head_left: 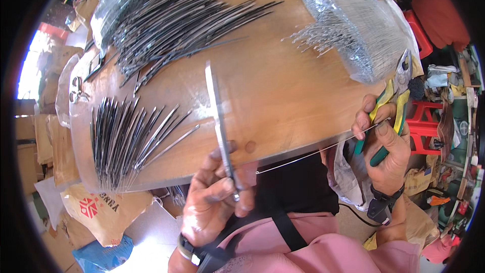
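Observation:
Between the thumb and fingers of my left hand (208, 203), a narrow grey metal strip (216, 114) stands nearly upright over the table's near edge. My right hand (388, 146) is closed around a pair of pliers (402, 82) with yellow and green handles, jaws pointing up. The same hand's thumb and fingers also pinch a thin wire (309, 155), which slants down to the left. A small loop shows at the wire's free end, close to my left hand but apart from it. Left of that hand, a fanned bundle of dark metal strips (117, 134) lies at the table edge.
A larger heap of dark strips (169, 25) covers the table's (268, 86) far left, beside a clear plastic bag (118, 2). At the far right, another plastic bag (371, 30) holds many thin wires, their ends sticking out. A red stool (423, 126) stands to the right.

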Available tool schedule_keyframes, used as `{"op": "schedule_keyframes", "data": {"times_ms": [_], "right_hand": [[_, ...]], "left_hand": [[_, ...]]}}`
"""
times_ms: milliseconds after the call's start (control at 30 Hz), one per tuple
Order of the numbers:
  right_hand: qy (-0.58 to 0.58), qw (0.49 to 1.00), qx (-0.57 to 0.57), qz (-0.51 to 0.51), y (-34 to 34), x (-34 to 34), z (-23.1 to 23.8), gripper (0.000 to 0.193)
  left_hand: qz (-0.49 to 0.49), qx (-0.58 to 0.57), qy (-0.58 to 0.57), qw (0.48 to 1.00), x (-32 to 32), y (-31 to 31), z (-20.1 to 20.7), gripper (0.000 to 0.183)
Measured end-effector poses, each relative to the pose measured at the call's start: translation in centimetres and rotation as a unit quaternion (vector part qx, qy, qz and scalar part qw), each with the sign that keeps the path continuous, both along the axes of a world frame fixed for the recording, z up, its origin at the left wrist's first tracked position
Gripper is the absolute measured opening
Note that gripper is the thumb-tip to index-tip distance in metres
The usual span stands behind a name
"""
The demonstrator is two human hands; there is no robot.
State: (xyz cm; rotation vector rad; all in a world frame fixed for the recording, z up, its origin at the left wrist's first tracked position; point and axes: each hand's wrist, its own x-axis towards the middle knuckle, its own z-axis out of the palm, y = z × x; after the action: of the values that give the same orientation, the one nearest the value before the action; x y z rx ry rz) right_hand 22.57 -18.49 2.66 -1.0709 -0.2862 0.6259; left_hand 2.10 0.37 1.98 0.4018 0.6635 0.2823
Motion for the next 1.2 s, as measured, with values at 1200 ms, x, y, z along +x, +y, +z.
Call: {"op": "schedule_keyframes", "data": {"times_ms": [1200], "right_hand": [[-0.631,0.67,-0.257,0.293,4.0,-0.4,-1.3,0.019]], "left_hand": [[-0.275,0.166,0.145,0.936,-1.6,-1.4,-2.8,0.019]]}}
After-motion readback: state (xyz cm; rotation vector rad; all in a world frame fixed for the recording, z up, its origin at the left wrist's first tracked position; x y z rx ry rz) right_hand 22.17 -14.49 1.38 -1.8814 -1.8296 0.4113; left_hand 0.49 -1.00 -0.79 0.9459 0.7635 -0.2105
